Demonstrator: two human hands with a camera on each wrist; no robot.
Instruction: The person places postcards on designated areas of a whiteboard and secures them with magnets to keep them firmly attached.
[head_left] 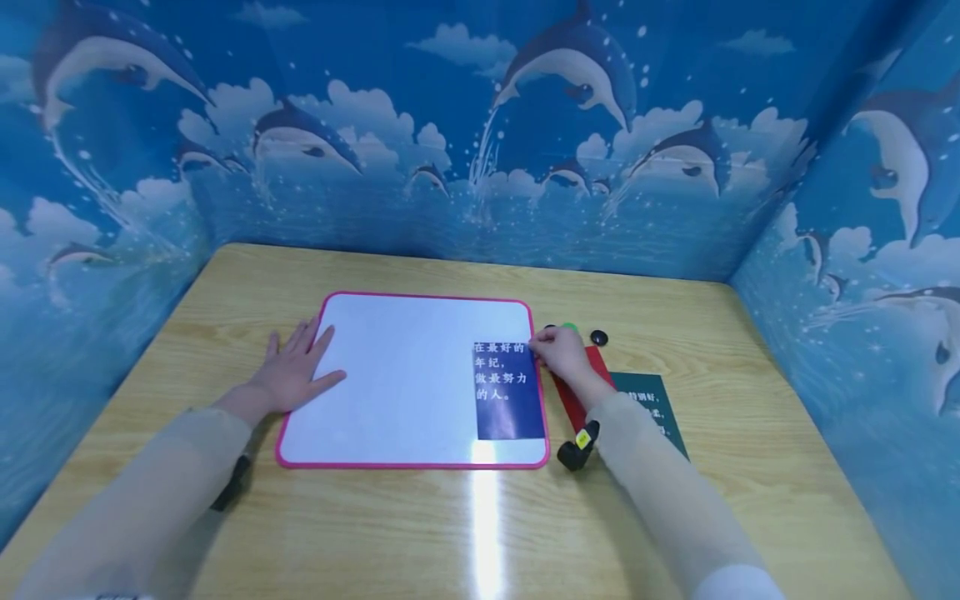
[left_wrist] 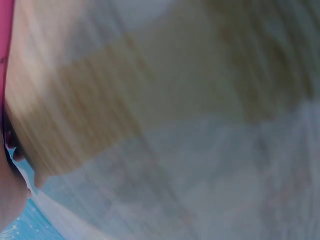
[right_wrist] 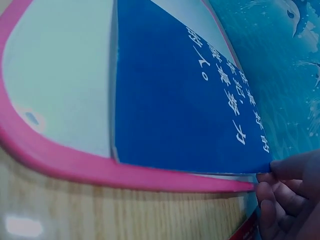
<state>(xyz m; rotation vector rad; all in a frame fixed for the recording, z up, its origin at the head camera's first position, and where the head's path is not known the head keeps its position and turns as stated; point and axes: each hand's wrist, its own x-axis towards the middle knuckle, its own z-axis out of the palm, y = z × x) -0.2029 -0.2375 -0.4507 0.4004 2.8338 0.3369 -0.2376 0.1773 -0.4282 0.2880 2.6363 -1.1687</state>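
Note:
A whiteboard (head_left: pixel 397 383) with a pink rim lies flat on the wooden table. On its right part is a dark blue card (head_left: pixel 510 417) printed with white Chinese characters. My right hand (head_left: pixel 564 354) pinches the card's far right corner between thumb and fingers, over the board's rim; the right wrist view shows this blue card (right_wrist: pixel 165 100) from close by. With fingers spread, my left hand (head_left: pixel 296 371) rests across the board's left edge. The left wrist view is mostly blurred, with a bit of the left hand (left_wrist: pixel 12 195) at its edge.
Right of the board lie a red card (head_left: pixel 597 364) and a dark green card (head_left: pixel 645 387), partly under my right forearm. Beyond them sit a black round magnet-like disc (head_left: pixel 598 337) and a green one (head_left: pixel 570 327). Dolphin-printed walls (head_left: pixel 480 208) enclose the table.

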